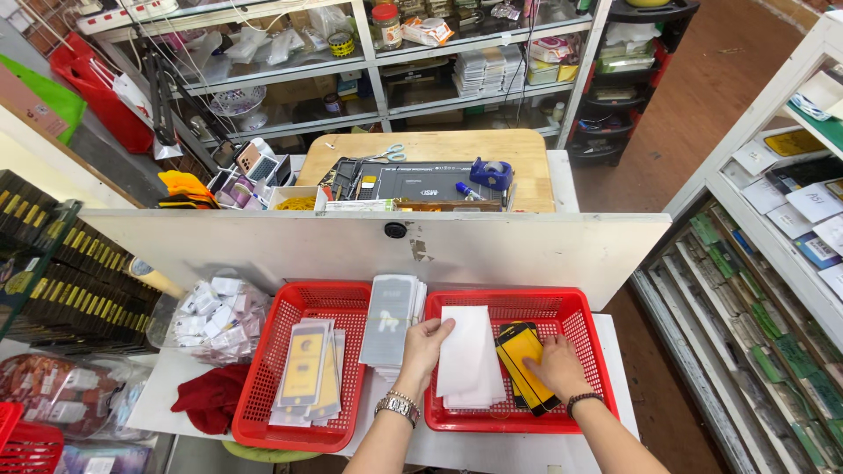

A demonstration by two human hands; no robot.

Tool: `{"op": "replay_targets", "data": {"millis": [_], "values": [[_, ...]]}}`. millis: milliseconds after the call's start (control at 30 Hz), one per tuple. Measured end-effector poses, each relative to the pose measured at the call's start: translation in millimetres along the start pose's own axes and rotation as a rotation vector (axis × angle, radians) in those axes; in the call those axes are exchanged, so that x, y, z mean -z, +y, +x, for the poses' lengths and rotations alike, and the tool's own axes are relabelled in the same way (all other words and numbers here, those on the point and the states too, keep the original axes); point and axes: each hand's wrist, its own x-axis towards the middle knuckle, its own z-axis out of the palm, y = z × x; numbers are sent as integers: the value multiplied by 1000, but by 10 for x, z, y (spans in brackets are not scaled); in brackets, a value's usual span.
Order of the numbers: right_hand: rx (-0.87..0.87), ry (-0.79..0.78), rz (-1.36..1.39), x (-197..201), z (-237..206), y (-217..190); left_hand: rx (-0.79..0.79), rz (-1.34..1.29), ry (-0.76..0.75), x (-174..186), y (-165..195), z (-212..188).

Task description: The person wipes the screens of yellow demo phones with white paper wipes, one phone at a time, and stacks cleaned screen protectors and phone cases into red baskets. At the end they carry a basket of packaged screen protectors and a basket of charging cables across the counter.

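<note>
White sleeve point(470, 355) pinched in left hand point(424, 347) fingers; right hand point(553, 367) fingers flat on screen protector point(520, 355)

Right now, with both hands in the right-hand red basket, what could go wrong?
1. The left hand holds the white sleeves only by their top edge; the loose stack could fan out or slide.
2. The right hand presses on the yellow-backed glass protector, which lies tilted over other pieces; it might scratch or crack.
3. The packet stack bridges both red baskets; a nudge could topple it.
</note>
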Motion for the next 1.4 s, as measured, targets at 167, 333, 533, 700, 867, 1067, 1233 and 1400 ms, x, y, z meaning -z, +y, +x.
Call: {"op": "replay_targets", "data": {"millis": [167, 333, 533, 700, 867, 1067, 1233, 1400], "values": [[-61, -43, -39, -94, 50, 108, -17, 44, 36, 46, 37, -48], [124, 38, 120, 481, 216, 106, -65, -7, 10, 21, 132, -135], [206, 104, 1518, 1300, 40, -378, -122, 58, -26, -115, 304, -289], [206, 35, 1608, 1301, -92, -685, -116, 51, -44, -212, 411, -369], [241, -43, 1602, 1214, 12, -644, -130, -23, -47, -127, 460, -371], [466, -335, 1134, 1368, 253, -629, -119, -41, -112, -89, 497, -365], [445, 23, 1116, 1516, 335, -849, -65, -35, -144, -75, 545, -390], [487, -104, 928, 1025, 86, -1164, -126, -98, -23, 135, 604, -332]]}}
